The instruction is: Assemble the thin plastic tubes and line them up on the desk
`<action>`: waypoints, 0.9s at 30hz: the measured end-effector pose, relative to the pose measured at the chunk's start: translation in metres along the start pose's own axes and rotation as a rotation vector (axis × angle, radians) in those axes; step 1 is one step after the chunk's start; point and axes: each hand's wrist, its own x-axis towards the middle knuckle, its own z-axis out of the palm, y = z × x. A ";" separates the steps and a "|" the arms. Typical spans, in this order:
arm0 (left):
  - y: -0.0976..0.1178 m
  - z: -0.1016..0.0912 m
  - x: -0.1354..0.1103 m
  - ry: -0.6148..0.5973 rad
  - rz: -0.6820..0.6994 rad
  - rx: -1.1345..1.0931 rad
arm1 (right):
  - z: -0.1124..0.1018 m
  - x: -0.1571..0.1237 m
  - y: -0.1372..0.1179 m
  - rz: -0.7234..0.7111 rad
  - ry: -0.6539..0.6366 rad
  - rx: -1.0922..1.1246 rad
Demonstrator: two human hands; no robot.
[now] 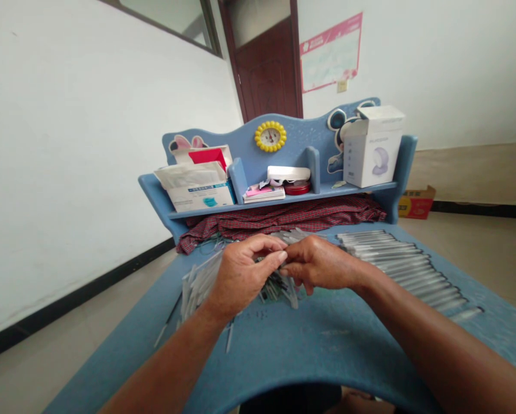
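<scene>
My left hand [244, 270] is closed in a pinch, its thumb and forefinger meeting the fingertips of my right hand [318, 261]. My right hand is closed too, with thumb and forefinger pressed together. Whatever sits between the fingertips is hidden or too small to name. Below and behind the hands lies a pile of clear plastic pen barrels [197, 287], partly covered by my left hand. Small dark slim parts [275, 287] lie under the fingers. To the right, several clear pens with dark ends [404, 264] are laid side by side in a row.
Everything lies on a blue desk [309, 351] with a curved front edge. Along its back runs a shelf holding a mask box [201, 195], a white box [374, 149] and a red round tin [297, 188]. A checked cloth [283, 217] is tucked under the shelf.
</scene>
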 end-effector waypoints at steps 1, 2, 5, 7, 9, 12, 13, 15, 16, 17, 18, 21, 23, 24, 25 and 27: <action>0.000 0.000 0.000 0.000 -0.001 0.000 | 0.000 0.000 0.000 -0.002 -0.001 0.000; 0.000 0.000 0.000 0.002 -0.002 -0.002 | 0.000 0.000 0.000 -0.004 -0.002 0.001; -0.001 0.000 -0.001 -0.005 -0.037 -0.017 | 0.000 0.000 0.000 -0.003 0.007 -0.001; -0.002 0.000 -0.001 -0.034 -0.068 -0.010 | 0.000 0.000 0.001 -0.005 0.018 -0.009; -0.003 0.001 0.000 -0.066 -0.087 0.001 | 0.001 0.000 0.001 -0.013 0.019 -0.014; -0.004 0.002 0.000 -0.082 -0.090 -0.038 | 0.000 -0.001 0.002 -0.027 0.005 -0.018; -0.004 0.002 0.000 -0.082 -0.087 -0.056 | 0.000 -0.001 0.002 -0.028 0.004 -0.020; -0.004 0.003 0.000 -0.083 -0.075 -0.072 | 0.000 -0.001 0.003 -0.026 0.006 -0.022; -0.003 0.004 0.000 -0.080 -0.065 -0.070 | 0.000 -0.001 0.003 -0.024 0.009 -0.021; -0.003 0.004 -0.001 -0.075 -0.053 -0.063 | 0.000 -0.001 0.003 -0.024 0.011 -0.021; -0.003 0.004 -0.001 -0.068 -0.043 -0.053 | 0.001 -0.001 0.003 -0.025 0.013 -0.022; -0.003 0.005 -0.003 -0.051 -0.026 -0.025 | 0.004 0.000 0.003 -0.031 0.023 -0.014; -0.003 0.005 -0.004 -0.047 -0.027 -0.016 | 0.006 0.000 0.002 -0.038 0.029 -0.008; -0.003 0.005 -0.005 -0.046 -0.027 -0.014 | 0.006 0.000 0.002 -0.042 0.031 -0.007; -0.002 0.005 -0.005 -0.048 -0.026 -0.012 | 0.007 0.000 0.001 -0.044 0.034 -0.005; -0.001 0.005 -0.005 -0.056 -0.028 -0.005 | 0.008 -0.001 0.000 -0.045 0.041 0.000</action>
